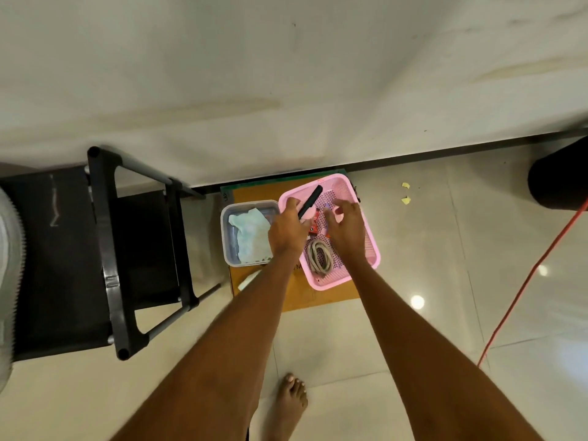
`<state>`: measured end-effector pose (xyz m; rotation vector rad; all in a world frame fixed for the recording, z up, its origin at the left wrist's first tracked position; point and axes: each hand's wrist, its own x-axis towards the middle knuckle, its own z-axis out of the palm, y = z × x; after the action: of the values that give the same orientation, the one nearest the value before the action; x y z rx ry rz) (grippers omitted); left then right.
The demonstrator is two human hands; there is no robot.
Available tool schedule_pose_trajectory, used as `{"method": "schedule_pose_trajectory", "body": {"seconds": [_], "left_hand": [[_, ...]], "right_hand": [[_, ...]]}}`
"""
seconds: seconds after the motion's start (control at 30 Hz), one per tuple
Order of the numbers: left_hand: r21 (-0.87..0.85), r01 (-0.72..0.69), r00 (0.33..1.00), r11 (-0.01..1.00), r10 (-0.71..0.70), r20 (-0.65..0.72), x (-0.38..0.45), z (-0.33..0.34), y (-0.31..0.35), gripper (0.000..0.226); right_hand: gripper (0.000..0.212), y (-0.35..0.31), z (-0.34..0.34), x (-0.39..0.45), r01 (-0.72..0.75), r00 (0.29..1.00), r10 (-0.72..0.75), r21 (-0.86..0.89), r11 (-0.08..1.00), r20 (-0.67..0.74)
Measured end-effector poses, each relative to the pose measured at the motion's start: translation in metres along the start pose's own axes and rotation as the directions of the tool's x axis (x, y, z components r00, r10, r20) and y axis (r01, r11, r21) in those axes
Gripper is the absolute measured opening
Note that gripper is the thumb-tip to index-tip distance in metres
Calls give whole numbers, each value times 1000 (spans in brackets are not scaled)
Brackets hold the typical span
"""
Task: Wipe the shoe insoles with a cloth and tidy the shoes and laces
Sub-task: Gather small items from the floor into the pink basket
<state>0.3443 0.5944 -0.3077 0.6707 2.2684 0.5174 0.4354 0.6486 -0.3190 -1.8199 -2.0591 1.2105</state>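
A pink perforated basket [369, 249] sits on a brown cardboard sheet [296, 297] on the floor. Inside it lie a coiled grey lace [319, 257] and small red and pink items [313, 229]. My left hand [286, 232] grips a black stick-like tool [310, 200] over the basket's left rim. My right hand [345, 227] hovers over the basket's middle with fingers curved downward; what it touches is hidden. A pale cloth [251, 235] lies in a clear plastic tub [226, 246] left of the basket. No shoes or insoles are visible.
A black shoe rack [140, 249] stands at the left against the white wall. A red cable [521, 288] runs across the tiles at the right, beside a black cylinder [560, 179]. Yellow scraps [405, 194] lie near the wall. My bare foot [291, 405] stands below.
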Motion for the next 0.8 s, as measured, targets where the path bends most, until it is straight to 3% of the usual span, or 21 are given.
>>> {"method": "schedule_pose_trajectory", "body": {"seconds": [0.07,0.2,0.37,0.6,0.7,0.8], "left_hand": [[-51,9,1000,999,-9,8,-8,4,11,39],[-96,15,1000,995,-13,20,-19,12,19,36],[-102,-6,998,995,12,55,-17,20,15,39],[-207,-22,991,978,48,122,-20,34,18,40],[-178,44,995,983,-28,94,-17,30,9,31],[-105,42,997,994,-34,70,-16,27,-1,28]], "right_hand": [[37,-7,3,-14,-109,993,100,177,978,58],[36,-4,-3,-18,-207,977,187,238,949,102],[23,-7,-14,-7,-198,963,132,283,939,234],[24,-11,-17,14,-203,968,165,204,958,188],[21,-13,-22,19,-278,960,270,401,873,77],[16,-6,-25,14,-317,948,293,452,834,126]]}}
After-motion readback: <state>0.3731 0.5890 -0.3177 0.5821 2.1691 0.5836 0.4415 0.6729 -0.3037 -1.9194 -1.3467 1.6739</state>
